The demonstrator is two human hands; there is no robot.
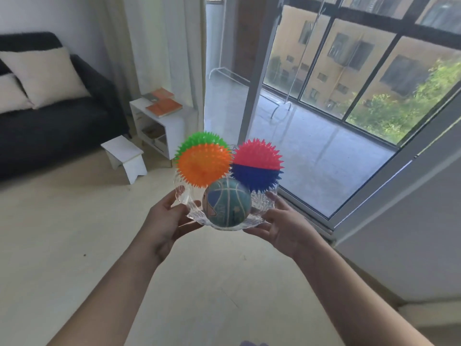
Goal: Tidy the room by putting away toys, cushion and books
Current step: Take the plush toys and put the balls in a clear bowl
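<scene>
- Faint lettering on the teal mini basketball (227, 203), between the two hands, is too blurred to read.
- Bare floor (74, 233) lies open left of and below the left hand (169, 221). A white stool (124, 156) and a worktop (172, 126) with orange books (164, 107) stand well beyond it.
- The left hand grips a clear glass bowl (260, 207), thumb over the rim. The right hand (284, 228) curls round the opposite side.
- Above the left hand sits an orange-and-green spiky ball (203, 163), and above the right a pink-and-blue spiky ball (257, 166).

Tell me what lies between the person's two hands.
Head view: a clear glass bowl, gripped by left hand and right hand, holding an orange-green spiky ball, a pink-blue spiky ball and a teal basketball.
</scene>
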